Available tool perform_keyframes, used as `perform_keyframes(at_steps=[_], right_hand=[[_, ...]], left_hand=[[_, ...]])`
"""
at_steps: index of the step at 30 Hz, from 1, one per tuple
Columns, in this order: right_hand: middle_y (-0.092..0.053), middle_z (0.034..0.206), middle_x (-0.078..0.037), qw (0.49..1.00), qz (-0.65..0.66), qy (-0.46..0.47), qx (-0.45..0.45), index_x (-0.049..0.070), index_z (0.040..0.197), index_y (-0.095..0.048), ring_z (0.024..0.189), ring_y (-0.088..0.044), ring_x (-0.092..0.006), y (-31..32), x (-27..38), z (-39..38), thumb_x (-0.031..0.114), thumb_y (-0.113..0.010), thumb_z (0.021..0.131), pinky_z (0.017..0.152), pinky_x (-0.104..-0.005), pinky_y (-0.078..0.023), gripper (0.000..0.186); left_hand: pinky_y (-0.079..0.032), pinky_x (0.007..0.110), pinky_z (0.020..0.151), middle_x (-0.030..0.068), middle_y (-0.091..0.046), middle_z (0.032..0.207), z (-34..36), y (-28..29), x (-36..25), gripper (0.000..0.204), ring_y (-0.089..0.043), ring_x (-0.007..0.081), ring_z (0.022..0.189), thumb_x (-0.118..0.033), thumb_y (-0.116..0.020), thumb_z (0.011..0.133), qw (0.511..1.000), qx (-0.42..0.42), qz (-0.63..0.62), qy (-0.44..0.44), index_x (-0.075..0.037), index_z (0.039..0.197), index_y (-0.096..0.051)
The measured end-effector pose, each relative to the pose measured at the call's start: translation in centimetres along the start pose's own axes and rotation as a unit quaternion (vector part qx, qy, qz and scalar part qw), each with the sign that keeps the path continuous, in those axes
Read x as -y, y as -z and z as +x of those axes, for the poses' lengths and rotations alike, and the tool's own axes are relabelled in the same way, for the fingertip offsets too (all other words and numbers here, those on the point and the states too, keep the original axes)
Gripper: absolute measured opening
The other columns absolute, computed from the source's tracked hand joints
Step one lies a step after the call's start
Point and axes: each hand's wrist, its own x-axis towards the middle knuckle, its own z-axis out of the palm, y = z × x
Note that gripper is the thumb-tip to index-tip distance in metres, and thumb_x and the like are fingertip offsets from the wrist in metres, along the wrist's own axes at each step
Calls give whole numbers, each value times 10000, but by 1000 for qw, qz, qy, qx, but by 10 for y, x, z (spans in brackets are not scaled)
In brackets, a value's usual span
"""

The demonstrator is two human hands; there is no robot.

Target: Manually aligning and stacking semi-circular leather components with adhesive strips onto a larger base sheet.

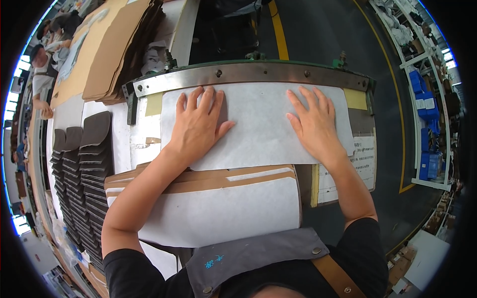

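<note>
A white sheet [256,124] lies flat with its far edge against a long metal bar [238,73] of a bench machine. My left hand [198,121] rests palm down on the sheet's left part, fingers spread toward the bar. On the right part, my right hand [313,121] lies flat in the same way, its fingers apart. Neither hand grips anything. Nearer to me, a stack of white and brown sheets [226,208] sits partly under the near edge of the white sheet.
Rows of overlapping dark grey pieces [94,149] stand at the left, with stacked brown cardboard sheets [112,49] beyond them. A printed paper [365,164] lies right of my right forearm. Shelving with blue bins [427,107] is at the far right. Another person [42,74] is at the far left.
</note>
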Motion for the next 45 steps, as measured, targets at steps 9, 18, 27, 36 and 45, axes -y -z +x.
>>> perform_keyframes(at_steps=[9,18,27,36,45], right_hand=[[-406,1330,-149,1000,12,-2,-3,101,1314,-495,1242,-350,-359,3,2,1,231,-563,910,1047,-527,-256,430],[-381,1380,-126,999,20,28,-30,81,1296,-494,1285,-337,-326,-4,-4,1,266,-550,910,1058,-564,-235,432],[-424,1370,-141,996,61,57,-39,-2,1311,-423,1294,-377,-298,-3,-20,9,295,-594,877,1079,-483,-249,552],[-475,1289,-168,982,19,-186,-10,-15,1294,-475,1212,-431,-325,15,-52,7,321,-651,843,982,-464,-379,589],[-652,819,-146,944,204,-257,26,-69,1122,-561,724,-630,-237,30,-99,1,207,-719,778,672,-336,-482,468]], left_hand=[[-315,483,1023,186,-421,1270,0,1,1,604,-401,345,1197,-384,-606,870,1000,-5,-5,3,12,1302,-462],[-299,521,1040,155,-407,1321,0,1,2,599,-377,316,1234,-426,-569,886,1000,6,-16,4,21,1276,-490],[-261,449,1091,171,-407,1397,1,3,15,624,-352,337,1311,-365,-641,848,999,5,-42,-4,25,1293,-445],[-423,464,919,174,-492,1247,-19,21,52,619,-455,360,1169,-372,-693,808,973,55,3,224,-27,1276,-483],[-486,405,787,212,-632,923,-21,19,85,542,-626,347,894,-226,-790,702,911,-3,-227,343,5,1145,-581]])
